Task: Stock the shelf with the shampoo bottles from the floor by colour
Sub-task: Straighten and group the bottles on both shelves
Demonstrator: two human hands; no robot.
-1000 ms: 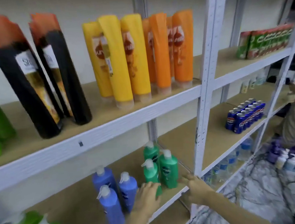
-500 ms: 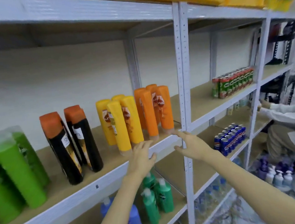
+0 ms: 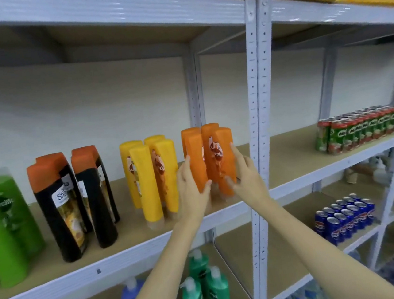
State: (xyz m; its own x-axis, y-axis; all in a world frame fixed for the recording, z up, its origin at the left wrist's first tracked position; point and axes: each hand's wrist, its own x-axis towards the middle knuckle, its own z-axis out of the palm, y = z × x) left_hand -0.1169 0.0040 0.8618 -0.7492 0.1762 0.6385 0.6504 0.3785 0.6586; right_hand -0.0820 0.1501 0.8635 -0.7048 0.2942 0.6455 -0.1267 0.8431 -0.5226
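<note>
The orange bottles stand in a tight cluster at the centre of the frame, on the middle shelf. The left hand curls round the front left bottle, and the right hand cups the front right one, fingers up its side; how firmly it grips is hard to tell. Left of them stand yellow bottles, then black bottles, then green bottles at the left edge. At lower centre, green pump bottles sit on the shelf below.

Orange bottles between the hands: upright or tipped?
Upright. The orange bottles stand cap-down on the shelf board, bunched together, with the left hand and right hand against their sides.
</note>
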